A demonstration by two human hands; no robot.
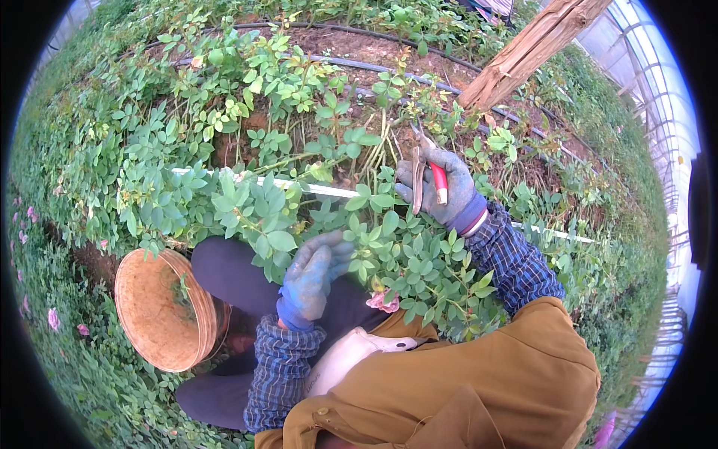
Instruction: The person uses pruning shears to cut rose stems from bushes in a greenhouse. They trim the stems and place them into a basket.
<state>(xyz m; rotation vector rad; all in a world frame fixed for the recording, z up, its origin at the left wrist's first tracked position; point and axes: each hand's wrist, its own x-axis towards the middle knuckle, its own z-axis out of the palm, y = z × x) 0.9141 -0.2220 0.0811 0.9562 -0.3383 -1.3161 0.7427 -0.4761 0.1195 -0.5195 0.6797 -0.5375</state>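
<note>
My right hand (446,188), in a soiled grey-blue work glove, grips a pair of pruning shears (439,182). One handle is red with a pale end; the other looks worn and brown. The blades point away from me, among rose stems (381,149) above the soil. My left hand (311,275), also gloved, is raised over my thigh beside leafy rose shoots (367,244). Its fingers are extended and slightly curved, and I see nothing held in them. A pink rose bloom (383,301) sits low among the leaves between my hands.
At my left stands a tilted round bucket (162,314) with some green bits inside. A white strip (314,189) crosses the foliage. Dark irrigation hoses (364,64) run along the bed. A wooden post (527,56) leans at upper right, near the greenhouse wall (653,73).
</note>
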